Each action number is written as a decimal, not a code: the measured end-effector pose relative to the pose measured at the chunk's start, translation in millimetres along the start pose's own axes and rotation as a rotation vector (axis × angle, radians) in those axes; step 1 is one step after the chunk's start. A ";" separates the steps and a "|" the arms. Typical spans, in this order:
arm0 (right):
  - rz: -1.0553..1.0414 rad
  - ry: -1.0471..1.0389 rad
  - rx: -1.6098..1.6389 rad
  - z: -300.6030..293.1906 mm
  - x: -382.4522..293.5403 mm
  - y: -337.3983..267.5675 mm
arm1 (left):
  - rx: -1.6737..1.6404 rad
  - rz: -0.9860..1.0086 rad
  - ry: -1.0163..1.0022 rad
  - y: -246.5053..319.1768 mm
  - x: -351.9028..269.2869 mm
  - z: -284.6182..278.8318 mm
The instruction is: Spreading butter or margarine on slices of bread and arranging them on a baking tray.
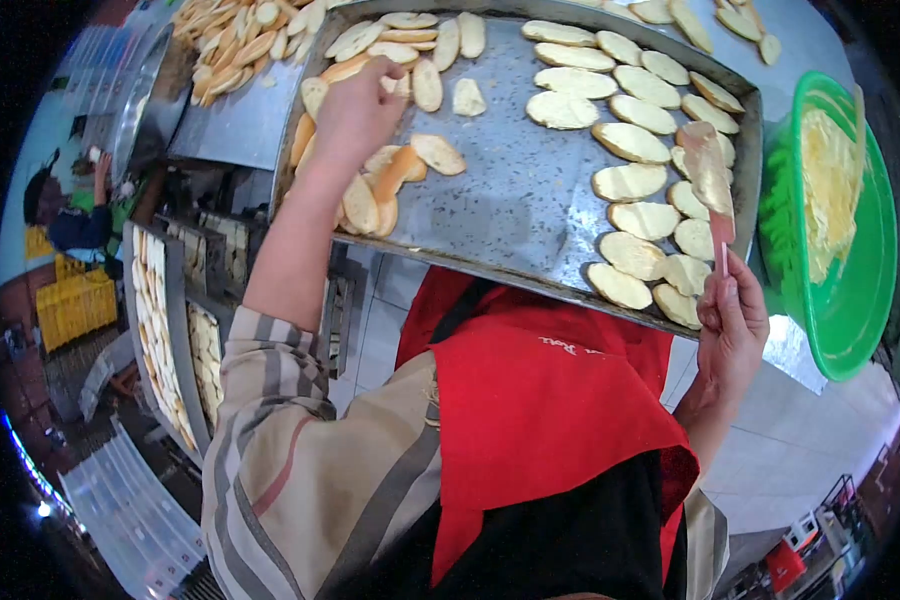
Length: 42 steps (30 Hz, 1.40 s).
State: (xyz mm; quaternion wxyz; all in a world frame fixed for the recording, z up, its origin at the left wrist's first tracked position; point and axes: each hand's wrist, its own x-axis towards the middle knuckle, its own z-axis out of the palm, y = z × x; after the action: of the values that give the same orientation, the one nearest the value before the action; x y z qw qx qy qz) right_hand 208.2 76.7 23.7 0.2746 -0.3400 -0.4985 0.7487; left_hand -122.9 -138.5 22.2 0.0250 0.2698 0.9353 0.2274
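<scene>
A large metal baking tray (495,187) lies before me. On its right side, rows of oval bread slices (630,184) carry a pale yellow spread. Plain bread slices (375,187) lie loosely along its left side. My left hand (364,105) is over the upper left slices, with its thumb and fingers bent together at a slice; whether it grips that slice is unclear. My right hand (731,311) holds the handle of a pink spatula (709,169), whose spread-smeared blade is above the right-hand slices. A green plastic basin (844,322) with yellow spread (829,195) stands right of the tray.
Bread slices (247,45) are heaped on the metal table (232,124) behind the tray at the left. More slices (742,22) lie beyond it at the right. Filled trays (161,330) sit in a rack at lower left. Another person (79,217) is at the far left.
</scene>
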 end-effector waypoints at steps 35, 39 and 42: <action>0.041 -0.397 0.249 77.8 18.9 26.3 | -1.590 -0.064 -0.645 101.3 -81.7 66.1; 0.052 -0.381 0.236 83.2 15.5 24.5 | -1.456 0.009 -0.620 95.6 -79.6 65.1; 0.071 -0.296 0.254 81.7 13.8 26.6 | -1.878 -0.345 -0.597 94.5 -74.9 64.4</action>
State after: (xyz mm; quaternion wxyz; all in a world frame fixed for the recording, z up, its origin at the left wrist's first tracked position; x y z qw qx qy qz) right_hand 133.9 32.0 17.9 0.2125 -0.2063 -0.4227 0.8565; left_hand -1.5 -79.6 0.3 0.4947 0.0474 0.3581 0.7904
